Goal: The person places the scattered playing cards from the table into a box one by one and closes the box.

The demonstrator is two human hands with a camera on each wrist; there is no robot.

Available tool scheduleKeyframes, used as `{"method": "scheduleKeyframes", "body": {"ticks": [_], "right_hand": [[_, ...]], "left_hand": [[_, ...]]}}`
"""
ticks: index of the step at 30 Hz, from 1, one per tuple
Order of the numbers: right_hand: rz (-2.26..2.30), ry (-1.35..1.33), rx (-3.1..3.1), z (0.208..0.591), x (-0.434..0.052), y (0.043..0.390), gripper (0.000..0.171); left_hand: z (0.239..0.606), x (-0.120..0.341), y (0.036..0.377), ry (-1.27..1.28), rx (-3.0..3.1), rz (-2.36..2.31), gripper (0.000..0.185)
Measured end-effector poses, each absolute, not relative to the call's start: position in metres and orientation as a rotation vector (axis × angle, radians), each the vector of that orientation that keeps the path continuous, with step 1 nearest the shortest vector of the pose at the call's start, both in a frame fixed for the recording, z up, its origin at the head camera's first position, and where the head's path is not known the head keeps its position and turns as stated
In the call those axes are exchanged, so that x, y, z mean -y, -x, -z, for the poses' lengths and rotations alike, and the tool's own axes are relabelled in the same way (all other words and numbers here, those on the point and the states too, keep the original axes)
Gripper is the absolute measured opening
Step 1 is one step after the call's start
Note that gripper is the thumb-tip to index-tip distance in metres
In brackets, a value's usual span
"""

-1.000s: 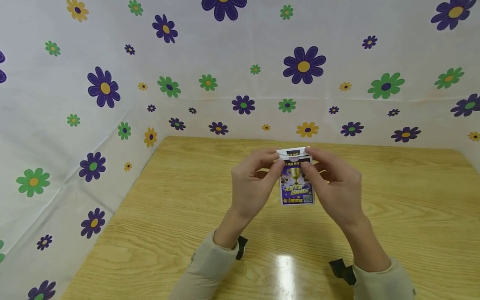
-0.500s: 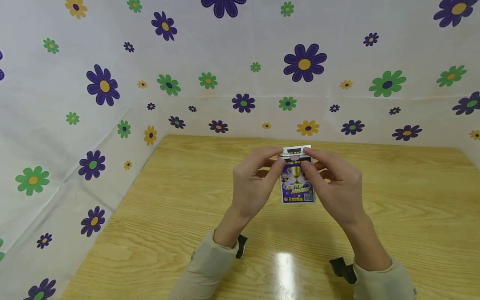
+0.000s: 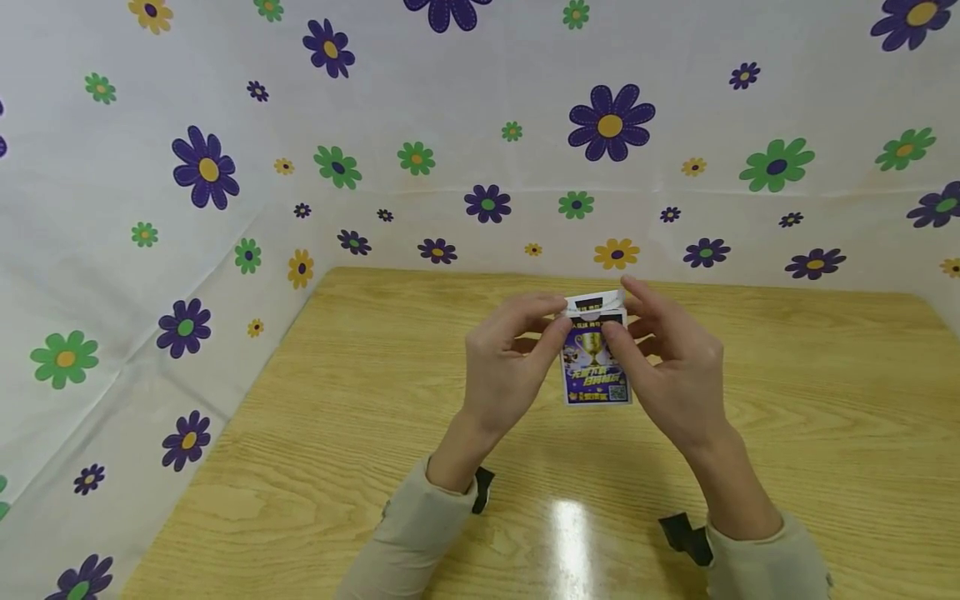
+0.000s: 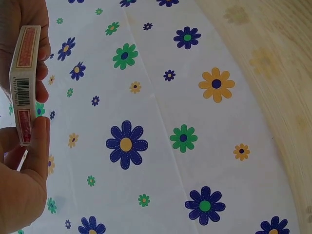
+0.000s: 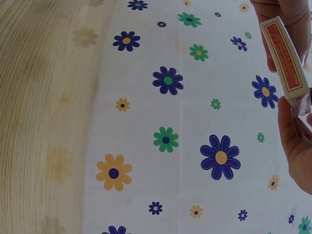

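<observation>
A small playing-card box (image 3: 595, 367) is held up above the table, its purple front printed with a gold trophy and a QR code. Its white top flap (image 3: 594, 302) stands partly raised. On the box's left, the left hand (image 3: 502, 367) pinches the upper edge between thumb and fingers. The right hand (image 3: 671, 367) holds the opposite upper edge, thumb on the front and index finger straightened off the flap. A narrow side with red panels and a barcode appears on the box (image 4: 23, 90) in the left wrist view; the right wrist view shows the other red-panelled side (image 5: 284, 56).
The wood-grain table (image 3: 315, 467) spreads beneath both forearms. A white cloth (image 3: 465, 83) printed with flowers rises behind it and along the left. Black straps (image 3: 686, 539) show by the wrists, and a light glare lies on the near tabletop.
The right index finger has lifted away from the flap and straightened. The flap's top has shifted slightly right and its tilt has changed. The left hand keeps nearly the same place.
</observation>
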State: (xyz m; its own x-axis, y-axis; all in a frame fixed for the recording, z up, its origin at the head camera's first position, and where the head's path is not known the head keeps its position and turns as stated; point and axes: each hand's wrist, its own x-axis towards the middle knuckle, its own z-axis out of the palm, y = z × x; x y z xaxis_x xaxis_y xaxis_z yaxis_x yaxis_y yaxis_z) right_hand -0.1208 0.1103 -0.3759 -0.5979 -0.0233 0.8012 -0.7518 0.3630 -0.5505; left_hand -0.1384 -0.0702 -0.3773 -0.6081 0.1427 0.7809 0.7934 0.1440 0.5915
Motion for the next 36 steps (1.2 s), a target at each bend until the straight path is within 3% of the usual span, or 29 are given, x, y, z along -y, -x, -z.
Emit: {"method": "scheduleKeyframes", "body": {"ticks": [7, 21, 28, 36], "right_hand": [[-1.301, -0.686, 1.910, 0.3761, -0.1113, 0.1207, 0.051], [-1.351, -0.701, 1.952, 0.3759, -0.1137, 0.1203, 0.041], [-1.398, -0.674, 1.951, 0.3760, -0.1132, 0.1194, 0.034], [-1.443, -0.670, 1.928, 0.3747, -0.1117, 0.1180, 0.029]], "left_hand": [[0.3770, 0.0709, 0.1388, 0.908, 1.853, 1.510, 0.015], [0.3771, 0.0700, 0.1402, 0.913, 1.863, 1.516, 0.014], [0.3766, 0.0697, 0.1401, 0.908, 1.884, 1.507, 0.023], [0.3766, 0.0705, 0.1398, 0.936, 1.879, 1.519, 0.012]]}}
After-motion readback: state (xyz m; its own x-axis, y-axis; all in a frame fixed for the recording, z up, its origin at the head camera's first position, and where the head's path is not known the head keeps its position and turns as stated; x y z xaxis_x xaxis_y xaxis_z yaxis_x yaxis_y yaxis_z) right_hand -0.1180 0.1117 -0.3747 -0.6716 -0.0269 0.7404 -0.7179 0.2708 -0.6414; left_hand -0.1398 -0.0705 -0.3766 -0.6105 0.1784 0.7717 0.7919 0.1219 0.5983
